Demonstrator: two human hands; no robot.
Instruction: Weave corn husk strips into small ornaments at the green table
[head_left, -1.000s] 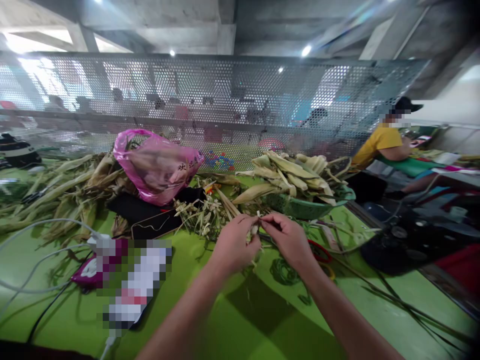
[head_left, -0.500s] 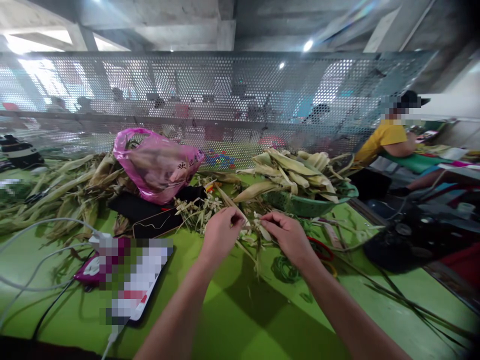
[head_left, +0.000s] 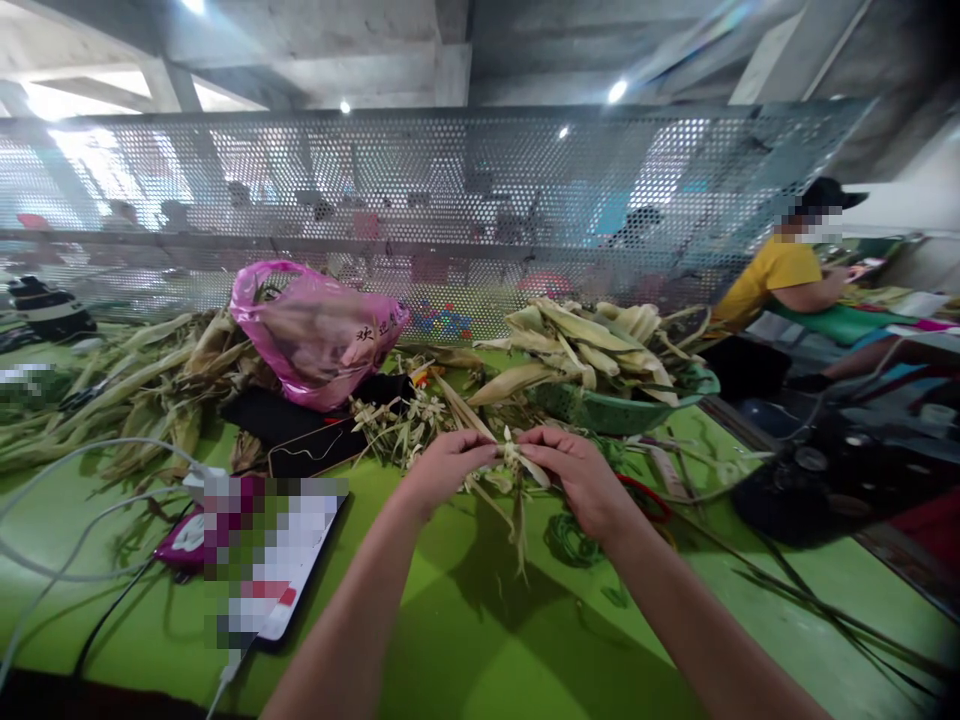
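My left hand (head_left: 455,462) and my right hand (head_left: 564,466) meet over the green table, fingertips pinched from both sides on a small bundle of pale corn husk strips (head_left: 512,462). The strips fan out between the fingers, and thin ends hang below toward the table. Just behind my left hand lies a heap of cut husk pieces (head_left: 409,425). A green basket (head_left: 600,412) piled with dried corn husks (head_left: 600,340) stands beyond my right hand. Coiled green cord (head_left: 571,540) lies beside my right wrist.
A pink plastic bag (head_left: 315,335) stands at the back left by a large pile of husks (head_left: 157,370). Nearer are a phone (head_left: 292,560), a purple power strip (head_left: 180,540) and white cables. A perforated screen (head_left: 450,180) runs behind. A person in yellow (head_left: 791,270) sits far right.
My left hand has turned flatter, its fingers now reaching to the bundle's left side. The strips spread more openly between both hands. The right hand has barely moved.
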